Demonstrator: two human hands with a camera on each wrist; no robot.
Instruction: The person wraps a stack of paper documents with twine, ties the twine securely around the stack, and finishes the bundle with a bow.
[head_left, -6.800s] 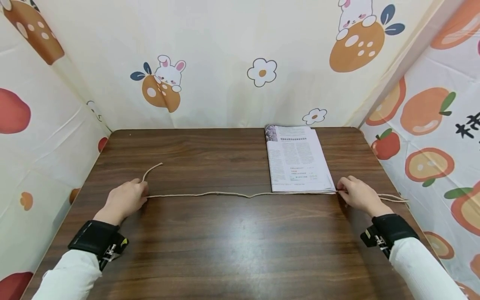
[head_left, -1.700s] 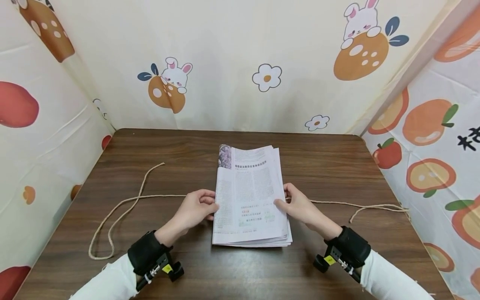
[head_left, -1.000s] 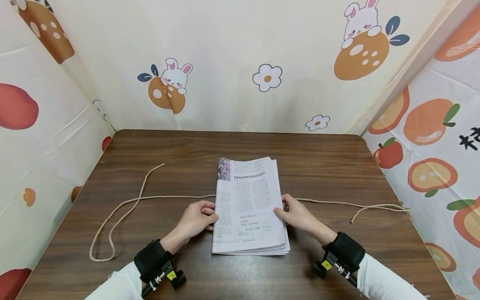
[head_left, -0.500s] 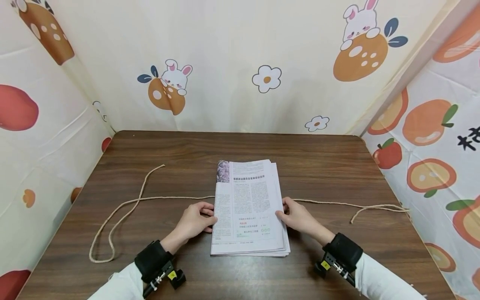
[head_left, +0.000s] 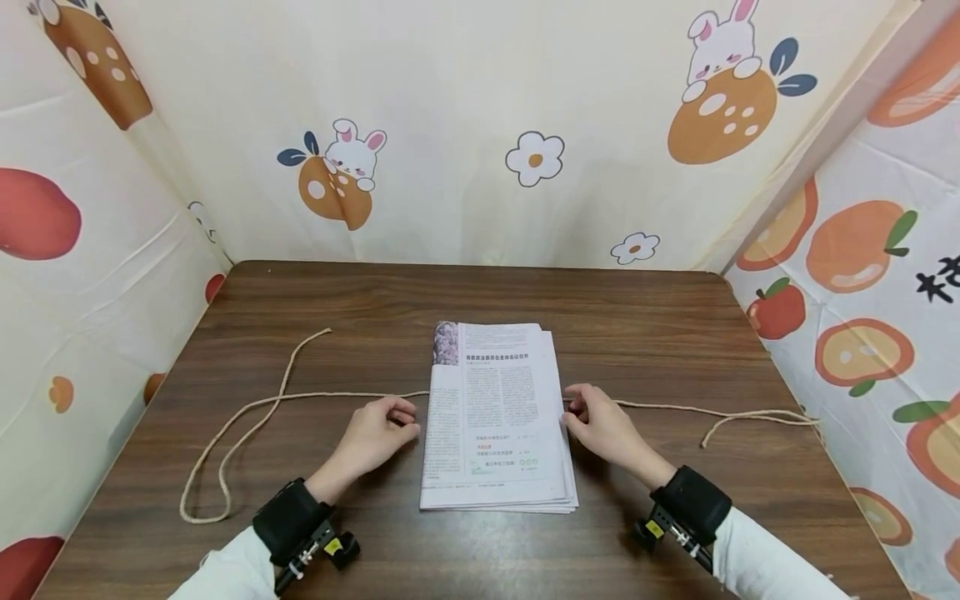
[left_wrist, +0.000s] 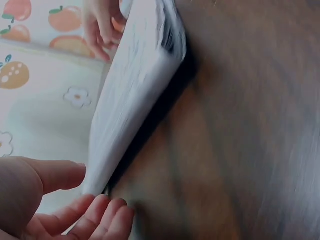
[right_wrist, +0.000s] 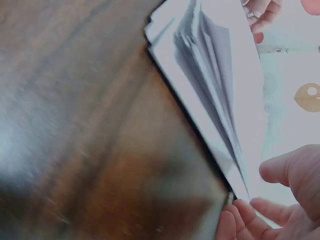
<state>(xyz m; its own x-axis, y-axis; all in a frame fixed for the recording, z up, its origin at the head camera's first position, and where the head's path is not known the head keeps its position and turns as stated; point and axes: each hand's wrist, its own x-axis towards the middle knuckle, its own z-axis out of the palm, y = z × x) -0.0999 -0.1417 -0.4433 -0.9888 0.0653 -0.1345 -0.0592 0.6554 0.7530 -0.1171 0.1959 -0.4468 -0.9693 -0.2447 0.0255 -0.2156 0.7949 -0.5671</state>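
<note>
A folded newspaper stack lies in the middle of the table, across a thin beige cord. The cord runs out from under both its sides; the stretch beneath is hidden. Just off the paper's left edge is my left hand, its fingers loosely bent around nothing. Close to the right edge, my right hand has thumb and fingers apart, near the cord. The right wrist view shows the loose page edges beside the right fingers. In the left wrist view the folded spine faces the left hand.
On the left the cord makes a long loop, with one end pointing to the back. Its right part doubles back near the right edge of the wooden table. Printed curtains stand behind and at both sides.
At first both hands held the cord and the newspaper lay back right. Later both hands gripped the newspaper over the cord and drew it nearer. Now they have let go and moved slightly apart.
</note>
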